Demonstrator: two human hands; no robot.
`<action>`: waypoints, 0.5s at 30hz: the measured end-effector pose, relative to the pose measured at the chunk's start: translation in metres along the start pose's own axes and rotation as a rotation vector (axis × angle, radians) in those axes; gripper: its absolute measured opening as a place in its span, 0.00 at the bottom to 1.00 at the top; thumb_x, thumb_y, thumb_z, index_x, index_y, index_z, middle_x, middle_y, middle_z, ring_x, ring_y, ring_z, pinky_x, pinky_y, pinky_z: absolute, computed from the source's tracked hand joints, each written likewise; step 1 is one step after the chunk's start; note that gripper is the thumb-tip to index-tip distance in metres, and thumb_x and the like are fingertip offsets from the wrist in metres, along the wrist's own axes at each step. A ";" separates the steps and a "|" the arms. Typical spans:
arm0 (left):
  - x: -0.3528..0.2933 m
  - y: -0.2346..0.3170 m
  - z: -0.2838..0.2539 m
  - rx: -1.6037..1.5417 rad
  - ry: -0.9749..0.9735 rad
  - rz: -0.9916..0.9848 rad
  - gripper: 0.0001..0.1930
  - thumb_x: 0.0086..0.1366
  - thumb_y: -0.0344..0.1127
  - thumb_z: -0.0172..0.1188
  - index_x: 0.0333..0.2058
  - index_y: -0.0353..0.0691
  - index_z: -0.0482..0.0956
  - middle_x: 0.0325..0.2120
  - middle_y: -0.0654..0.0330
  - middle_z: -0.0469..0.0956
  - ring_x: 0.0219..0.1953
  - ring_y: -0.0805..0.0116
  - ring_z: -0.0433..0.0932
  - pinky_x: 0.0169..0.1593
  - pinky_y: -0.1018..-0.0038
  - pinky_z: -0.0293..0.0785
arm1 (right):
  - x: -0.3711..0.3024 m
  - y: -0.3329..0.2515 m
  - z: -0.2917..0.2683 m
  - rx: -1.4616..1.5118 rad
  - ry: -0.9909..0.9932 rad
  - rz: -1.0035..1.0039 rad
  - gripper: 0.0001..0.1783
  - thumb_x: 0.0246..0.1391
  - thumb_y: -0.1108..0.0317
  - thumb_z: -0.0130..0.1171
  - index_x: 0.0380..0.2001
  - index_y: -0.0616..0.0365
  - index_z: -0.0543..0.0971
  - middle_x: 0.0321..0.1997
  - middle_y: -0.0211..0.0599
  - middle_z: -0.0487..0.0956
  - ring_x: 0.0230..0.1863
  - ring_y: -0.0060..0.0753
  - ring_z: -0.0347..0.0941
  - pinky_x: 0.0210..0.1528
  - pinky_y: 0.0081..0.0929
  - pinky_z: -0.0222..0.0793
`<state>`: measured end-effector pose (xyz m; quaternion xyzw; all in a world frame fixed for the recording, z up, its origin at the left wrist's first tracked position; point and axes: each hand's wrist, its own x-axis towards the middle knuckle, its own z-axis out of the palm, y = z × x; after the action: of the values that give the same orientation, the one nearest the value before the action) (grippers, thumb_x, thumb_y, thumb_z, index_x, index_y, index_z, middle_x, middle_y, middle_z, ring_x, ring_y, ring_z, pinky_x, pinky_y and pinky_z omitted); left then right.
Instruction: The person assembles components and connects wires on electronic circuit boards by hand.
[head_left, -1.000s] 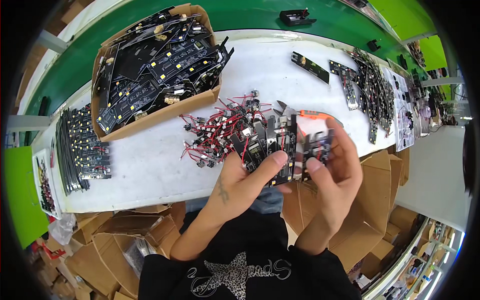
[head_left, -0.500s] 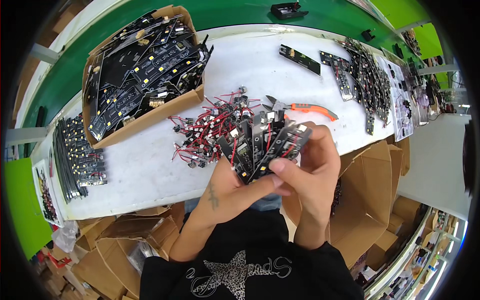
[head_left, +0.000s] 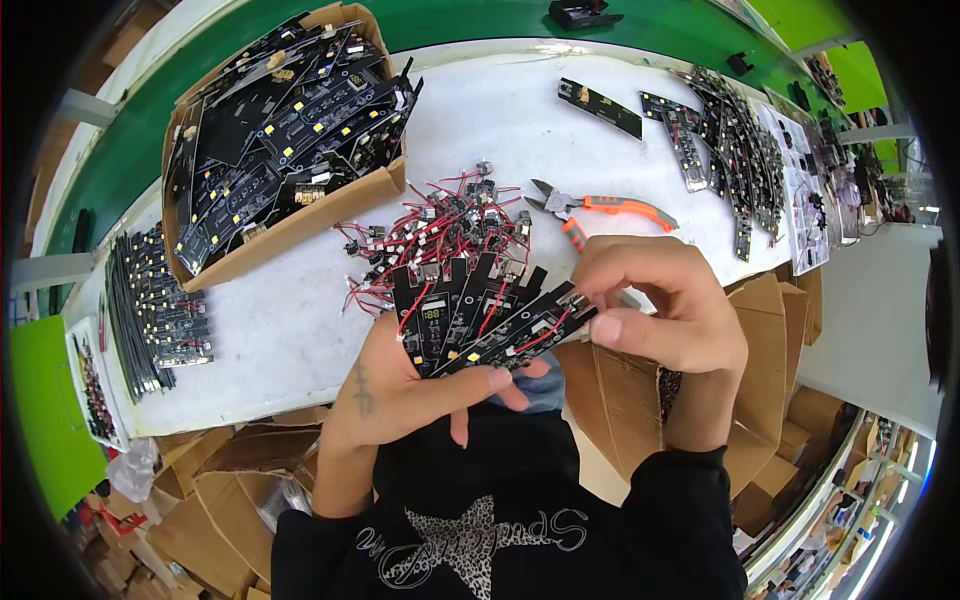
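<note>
The left hand [head_left: 400, 400] is closed around a fan of narrow black circuit boards [head_left: 450, 325], its thumb pressed across their lower ends; short red wires run over several of them. The right hand [head_left: 665, 305] has thumb and forefinger drawn close together at the upper end of the rightmost board in that fan, though I cannot tell whether they pinch it. Just beyond the held boards lies a heap of small connectors with red and black leads [head_left: 430, 225]. Orange-and-grey diagonal cutters [head_left: 630, 208] rest just past the right hand. Farther off, ahead and left of the grip, stands a cardboard box [head_left: 325, 215] heaped with circuit boards; ahead and right, more boards [head_left: 745, 150] lie in an overlapping pile.
</note>
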<state>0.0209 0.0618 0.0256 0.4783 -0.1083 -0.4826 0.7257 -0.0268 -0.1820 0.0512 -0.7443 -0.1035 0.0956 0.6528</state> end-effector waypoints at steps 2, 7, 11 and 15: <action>-0.002 0.001 -0.003 0.003 -0.023 -0.018 0.19 0.60 0.22 0.59 0.51 0.28 0.71 0.38 0.49 0.81 0.32 0.67 0.83 0.18 0.82 0.75 | 0.004 -0.003 0.000 -0.011 -0.055 -0.011 0.06 0.51 0.72 0.62 0.31 0.64 0.78 0.28 0.30 0.76 0.27 0.18 0.68 0.26 0.19 0.60; -0.007 0.007 -0.010 0.027 -0.041 -0.102 0.18 0.58 0.23 0.60 0.48 0.28 0.73 0.37 0.50 0.81 0.30 0.68 0.82 0.18 0.81 0.74 | 0.009 -0.004 0.000 -0.103 -0.211 0.033 0.07 0.43 0.74 0.64 0.26 0.65 0.77 0.25 0.35 0.74 0.24 0.26 0.68 0.26 0.24 0.60; -0.013 0.011 -0.012 0.076 0.021 -0.098 0.18 0.56 0.20 0.61 0.46 0.26 0.72 0.35 0.52 0.80 0.31 0.64 0.84 0.16 0.82 0.72 | 0.013 -0.007 0.003 -0.085 -0.271 0.043 0.07 0.41 0.73 0.64 0.26 0.65 0.78 0.24 0.35 0.75 0.22 0.25 0.67 0.22 0.22 0.59; -0.017 0.008 -0.015 0.045 0.093 -0.054 0.20 0.55 0.18 0.60 0.47 0.24 0.70 0.36 0.50 0.79 0.33 0.59 0.84 0.15 0.81 0.72 | 0.015 -0.004 0.007 -0.093 -0.268 0.015 0.07 0.39 0.74 0.65 0.24 0.64 0.78 0.22 0.33 0.74 0.19 0.24 0.66 0.19 0.20 0.57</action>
<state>0.0264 0.0852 0.0293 0.5190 -0.0722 -0.4766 0.7059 -0.0148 -0.1704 0.0545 -0.7551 -0.1884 0.1941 0.5972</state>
